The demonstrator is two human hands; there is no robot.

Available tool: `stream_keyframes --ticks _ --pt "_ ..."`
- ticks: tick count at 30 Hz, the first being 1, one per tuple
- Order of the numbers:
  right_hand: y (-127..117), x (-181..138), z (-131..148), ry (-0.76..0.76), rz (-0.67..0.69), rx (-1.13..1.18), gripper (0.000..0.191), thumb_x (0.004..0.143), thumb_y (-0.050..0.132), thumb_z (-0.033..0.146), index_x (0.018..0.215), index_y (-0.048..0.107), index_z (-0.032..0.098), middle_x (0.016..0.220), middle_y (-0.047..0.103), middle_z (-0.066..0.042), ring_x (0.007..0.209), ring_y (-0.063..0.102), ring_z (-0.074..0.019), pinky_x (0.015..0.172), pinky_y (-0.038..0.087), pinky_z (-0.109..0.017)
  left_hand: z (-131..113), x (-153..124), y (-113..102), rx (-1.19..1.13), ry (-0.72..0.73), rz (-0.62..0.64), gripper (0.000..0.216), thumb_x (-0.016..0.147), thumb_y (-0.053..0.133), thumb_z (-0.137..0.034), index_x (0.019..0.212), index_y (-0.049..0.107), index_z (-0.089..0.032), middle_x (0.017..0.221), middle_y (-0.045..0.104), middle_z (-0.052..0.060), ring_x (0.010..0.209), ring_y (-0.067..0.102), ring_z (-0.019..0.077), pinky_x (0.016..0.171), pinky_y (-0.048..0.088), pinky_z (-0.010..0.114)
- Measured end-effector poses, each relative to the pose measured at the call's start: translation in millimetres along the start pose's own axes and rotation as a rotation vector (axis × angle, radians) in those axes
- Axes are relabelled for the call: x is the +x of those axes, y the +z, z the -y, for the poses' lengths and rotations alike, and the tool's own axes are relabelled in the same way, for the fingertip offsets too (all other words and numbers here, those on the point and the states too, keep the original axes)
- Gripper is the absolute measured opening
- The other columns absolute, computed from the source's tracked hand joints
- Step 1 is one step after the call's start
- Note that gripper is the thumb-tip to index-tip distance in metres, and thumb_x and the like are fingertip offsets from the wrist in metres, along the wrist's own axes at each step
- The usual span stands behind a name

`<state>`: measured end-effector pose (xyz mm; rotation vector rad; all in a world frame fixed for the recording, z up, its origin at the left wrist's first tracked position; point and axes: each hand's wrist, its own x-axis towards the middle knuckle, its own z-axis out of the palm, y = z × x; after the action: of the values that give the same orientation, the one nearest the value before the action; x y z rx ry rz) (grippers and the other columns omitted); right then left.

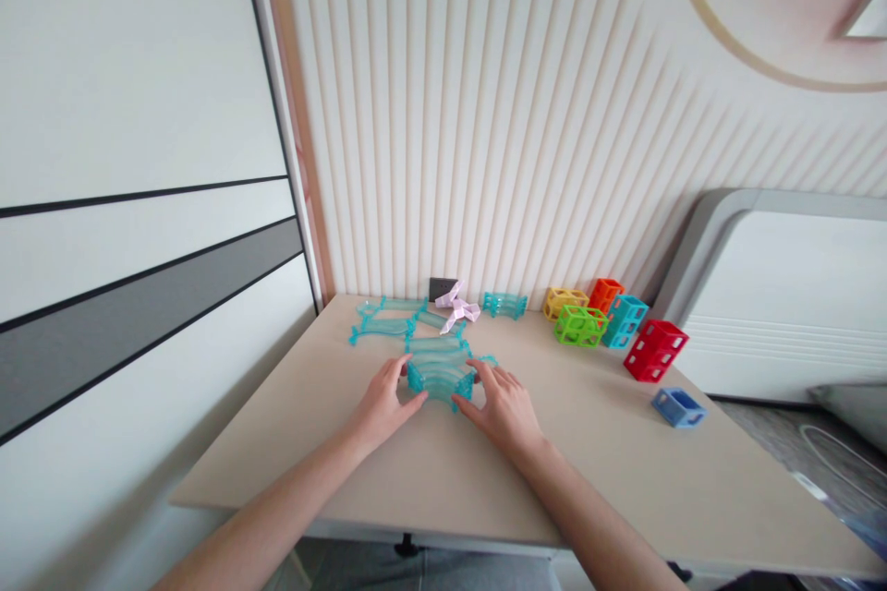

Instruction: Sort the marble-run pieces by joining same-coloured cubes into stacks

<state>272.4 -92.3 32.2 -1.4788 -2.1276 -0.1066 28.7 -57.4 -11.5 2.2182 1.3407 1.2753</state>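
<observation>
A stack of curved, see-through teal plastic track pieces (441,380) is at the middle of the table. My left hand (385,397) grips its left end between thumb and fingers. At the right end, my right hand (504,399) holds the same stack in a like way. Just behind it lie more teal pieces, among them a flat one (438,345) and a wavy one (383,328) further left. A small teal piece (489,360) shows partly beyond my right fingers. The pale purple three-armed piece (455,307) rests behind these.
Against the ribbed wall stand another teal stack (504,305) and a black box-like thing (442,289). Open-framed blocks are on the right: yellow (563,301), green (580,325), orange (605,294), teal-blue (625,321), red (656,351) and blue (679,407). A white cabinet (139,92) borders the left.
</observation>
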Motion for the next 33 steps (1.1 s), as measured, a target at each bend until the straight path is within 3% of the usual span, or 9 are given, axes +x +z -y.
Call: stream_keyframes --ticks 4,8,16,33 --pt "-3 1 2 0.06 0.023 0.013 0.055 0.083 0.068 0.055 0.123 0.057 0.019 0.097 0.073 -0.009 0.093 0.069 -0.0239 0.082 0.049 -0.032 0 -1 0 0.013 -0.056 0.034 0.056 0.076 0.074 -0.036 0.125 0.053 -0.018 0.108 0.067 0.01 0.096 0.067 0.024 0.089 0.056 0.043" --pt "-2 0 2 0.14 0.113 -0.037 0.052 0.078 0.07 0.064 0.108 0.062 0.021 0.094 0.074 -0.007 0.086 0.07 -0.0241 0.073 0.049 -0.03 -4 -1 -2 0.035 -0.092 0.061 0.04 0.074 0.076 -0.037 0.106 0.058 -0.019 0.098 0.069 0.009 0.091 0.068 0.0252 0.085 0.057 0.042" --pt "-1 -1 7 0.198 0.246 -0.133 0.045 0.082 0.063 0.067 0.094 0.065 0.024 0.086 0.075 -0.007 0.079 0.072 -0.0264 0.065 0.045 -0.03 -8 -1 -5 0.118 -0.063 0.057 0.023 0.075 0.073 -0.034 0.086 0.057 -0.021 0.089 0.067 0.007 0.087 0.067 0.0246 0.081 0.056 0.04" --pt "0 0 6 0.239 0.258 -0.116 0.042 0.084 0.062 0.063 0.098 0.065 0.024 0.082 0.075 -0.007 0.079 0.073 -0.0268 0.066 0.045 -0.03 -9 -1 -5 0.194 -0.045 0.058 0.019 0.076 0.07 -0.034 0.083 0.058 -0.022 0.086 0.065 0.006 0.085 0.065 0.0244 0.079 0.055 0.038"
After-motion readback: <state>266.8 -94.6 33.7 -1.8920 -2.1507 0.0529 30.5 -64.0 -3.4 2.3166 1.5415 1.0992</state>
